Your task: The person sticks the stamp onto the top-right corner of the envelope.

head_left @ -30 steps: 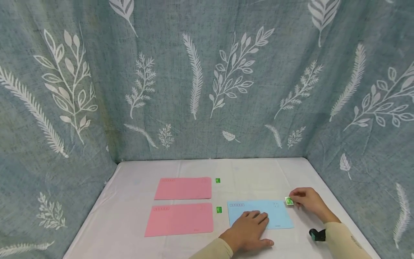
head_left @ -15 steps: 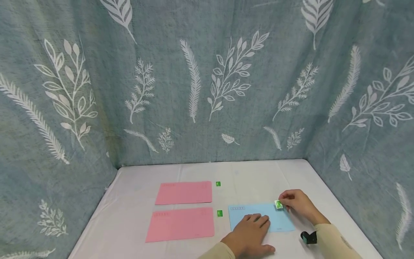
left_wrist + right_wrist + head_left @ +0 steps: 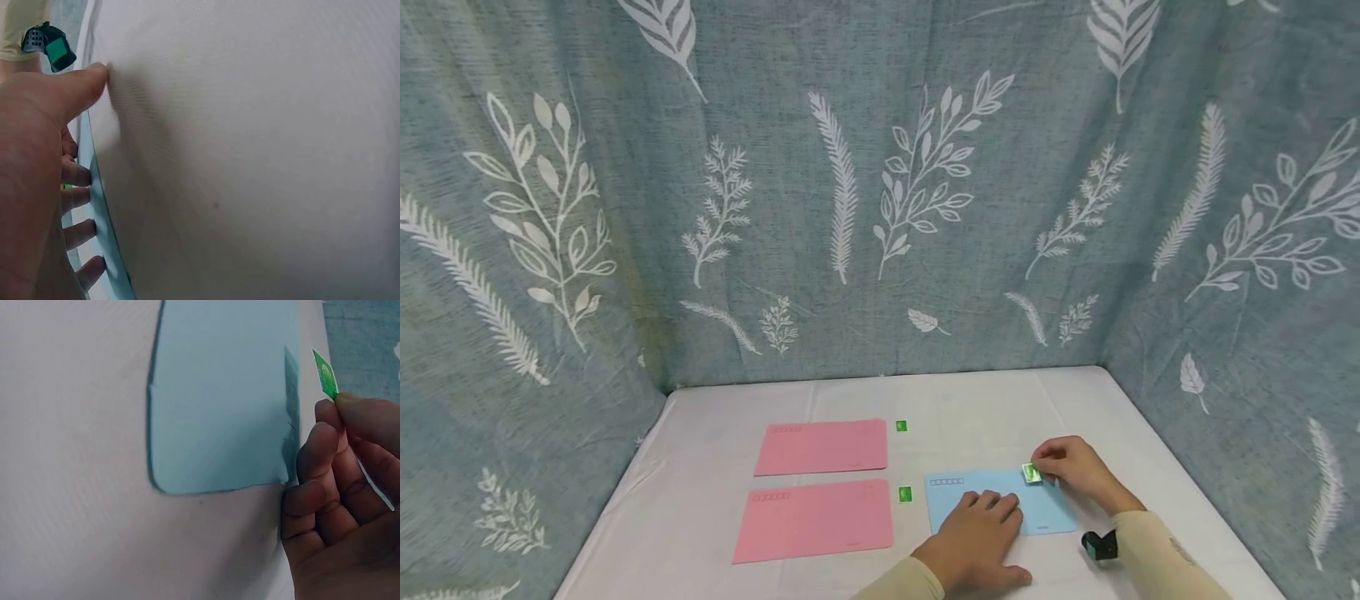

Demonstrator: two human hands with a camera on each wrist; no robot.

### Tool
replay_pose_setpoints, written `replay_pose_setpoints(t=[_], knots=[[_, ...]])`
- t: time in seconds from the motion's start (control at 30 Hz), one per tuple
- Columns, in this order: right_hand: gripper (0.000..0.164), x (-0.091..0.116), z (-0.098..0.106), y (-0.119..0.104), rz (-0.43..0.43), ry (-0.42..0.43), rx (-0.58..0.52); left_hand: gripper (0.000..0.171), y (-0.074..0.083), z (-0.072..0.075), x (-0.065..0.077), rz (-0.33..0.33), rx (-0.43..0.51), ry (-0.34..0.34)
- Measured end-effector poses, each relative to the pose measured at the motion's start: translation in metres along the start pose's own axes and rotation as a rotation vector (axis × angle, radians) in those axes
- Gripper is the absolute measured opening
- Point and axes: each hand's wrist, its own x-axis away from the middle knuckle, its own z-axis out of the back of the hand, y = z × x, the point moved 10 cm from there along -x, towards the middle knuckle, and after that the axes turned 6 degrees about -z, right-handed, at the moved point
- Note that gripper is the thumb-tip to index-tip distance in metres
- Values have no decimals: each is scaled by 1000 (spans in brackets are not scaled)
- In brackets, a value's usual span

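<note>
While the blue envelope (image 3: 1043,507) is touched by the left hand (image 3: 979,540), fingers slightly apart, the green stamp (image 3: 1031,474) is pinched by the right hand (image 3: 1078,472) between thumb and finger above the envelope's far right part; a crooked landing could be caused by a twisted pinch or a nudged envelope.

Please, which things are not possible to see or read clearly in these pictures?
Head view: the lower middle of the blue envelope, covered by the left hand.
Head view: one corner of the held stamp, covered by the right hand.
Head view: the bottom print on the nearer pink envelope, too small to read.
Right wrist view: part of the blue envelope, cut off by the top edge.
</note>
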Motion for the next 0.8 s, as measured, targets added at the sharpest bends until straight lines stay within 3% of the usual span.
replay_pose_setpoints(t=[0.33,0.5,0.8], knots=[[6,-5,-4,2,-51,24,44,87,-3,0,-7,2,-3,-24],[8,-4,-6,3,-72,35,64,93,0,3,-12,-27,-38,-7],[8,-3,-8,3,-66,35,88,89,-2,2,-17,-36,-63,-13]])
